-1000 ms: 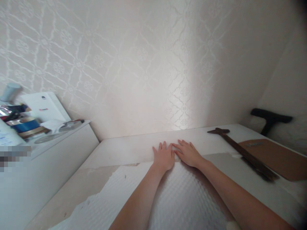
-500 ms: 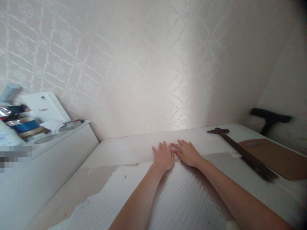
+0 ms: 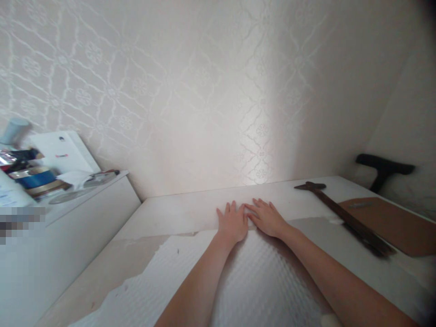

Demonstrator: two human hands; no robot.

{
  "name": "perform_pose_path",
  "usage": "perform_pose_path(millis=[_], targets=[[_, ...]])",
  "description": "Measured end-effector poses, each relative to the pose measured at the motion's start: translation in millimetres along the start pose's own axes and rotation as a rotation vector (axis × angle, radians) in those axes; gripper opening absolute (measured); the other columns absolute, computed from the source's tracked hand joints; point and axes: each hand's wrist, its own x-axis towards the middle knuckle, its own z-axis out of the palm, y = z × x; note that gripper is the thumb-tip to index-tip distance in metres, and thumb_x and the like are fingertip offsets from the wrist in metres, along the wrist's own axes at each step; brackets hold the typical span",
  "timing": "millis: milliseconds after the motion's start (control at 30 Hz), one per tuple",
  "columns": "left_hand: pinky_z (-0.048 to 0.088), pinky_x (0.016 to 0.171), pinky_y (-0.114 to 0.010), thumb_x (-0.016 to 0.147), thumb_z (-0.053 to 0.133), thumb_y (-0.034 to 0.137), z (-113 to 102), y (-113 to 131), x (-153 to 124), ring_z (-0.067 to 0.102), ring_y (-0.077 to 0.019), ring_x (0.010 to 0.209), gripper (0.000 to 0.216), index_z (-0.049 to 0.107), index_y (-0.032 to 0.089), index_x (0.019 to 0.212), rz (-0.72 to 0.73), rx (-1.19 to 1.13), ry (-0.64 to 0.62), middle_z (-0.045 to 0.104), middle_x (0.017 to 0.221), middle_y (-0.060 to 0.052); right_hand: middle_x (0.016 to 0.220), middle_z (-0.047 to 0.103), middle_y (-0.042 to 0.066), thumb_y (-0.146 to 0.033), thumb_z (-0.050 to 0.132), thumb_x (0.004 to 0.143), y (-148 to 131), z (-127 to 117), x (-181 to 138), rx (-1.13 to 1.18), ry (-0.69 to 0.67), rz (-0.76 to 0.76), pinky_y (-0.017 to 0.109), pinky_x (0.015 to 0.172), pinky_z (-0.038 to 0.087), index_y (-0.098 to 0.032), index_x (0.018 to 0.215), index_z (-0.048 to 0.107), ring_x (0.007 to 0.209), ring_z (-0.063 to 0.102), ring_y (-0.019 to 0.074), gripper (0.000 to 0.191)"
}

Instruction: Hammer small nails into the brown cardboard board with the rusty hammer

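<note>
My left hand (image 3: pixel 233 222) lies palm down with fingers spread on the white tabletop (image 3: pixel 190 211). Beside it my right hand (image 3: pixel 267 217) also rests flat, fingers apart, its thumb side touching or nearly touching the left hand. Both hold nothing. Under my wrists and forearms spreads a white textured sheet (image 3: pixel 252 281) with a ragged left edge. To the right of my right hand lies a dark, long-handled tool (image 3: pixel 335 209) with a pointed head, which looks like a hammer. Its near end is blurred.
A brown board (image 3: pixel 388 225) lies at the right, with a black T-shaped handle (image 3: pixel 383 168) behind it. On the left, a white cabinet (image 3: pixel 91 227) carries a white box (image 3: pixel 64 152), a blue tape roll (image 3: pixel 36 177) and other clutter. Patterned wallpaper (image 3: pixel 190 100) rises behind the table.
</note>
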Motion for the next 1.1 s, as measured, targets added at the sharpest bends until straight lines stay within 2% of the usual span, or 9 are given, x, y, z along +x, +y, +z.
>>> perform_pose_path(millis=[1100], targets=[[0.022, 0.101, -0.062, 0.092, 0.014, 0.039, -0.2, 0.2, -0.3, 0.025, -0.0314, 0.133, 0.051, 0.031, 0.025, 0.138, 0.002, 0.008, 0.005, 0.029, 0.146, -0.011, 0.146, 0.030, 0.014, -0.041, 0.028, 0.091, 1.4, 1.8, 0.5, -0.006, 0.000, 0.001, 0.051, 0.104, 0.019, -0.026, 0.138, 0.037, 0.133, 0.024, 0.0295, 0.050]])
